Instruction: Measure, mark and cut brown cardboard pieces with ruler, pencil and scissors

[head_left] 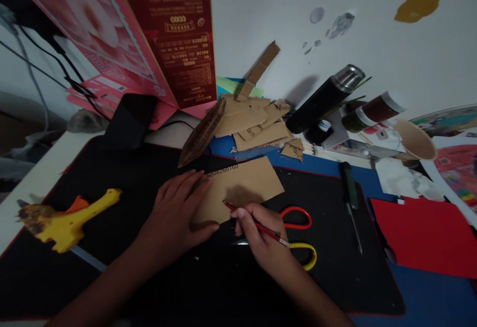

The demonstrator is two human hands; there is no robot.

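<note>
A flat piece of brown cardboard (249, 180) with printed digits along its far edge lies on the black mat (320, 188). My left hand (182, 207) rests on its left end, fingers stretched out and spread. In my right hand (263, 232) is a red pencil (270, 232), pinched between thumb and fingers, its tip at the cardboard's surface. A pair of scissors (301, 245) with one red and one yellow handle lies partly under my right hand, so its middle is hidden. Some of the cardboard is covered by my left fingers.
Left lies a yellow glue gun (74, 220); right, a dark-handled screwdriver-like tool (350, 203) and red sheet (425, 232). Cardboard scraps (257, 128), a black thermos (324, 98), an ink bottle (319, 132) and a phone-like black object (130, 121) stand or lie behind.
</note>
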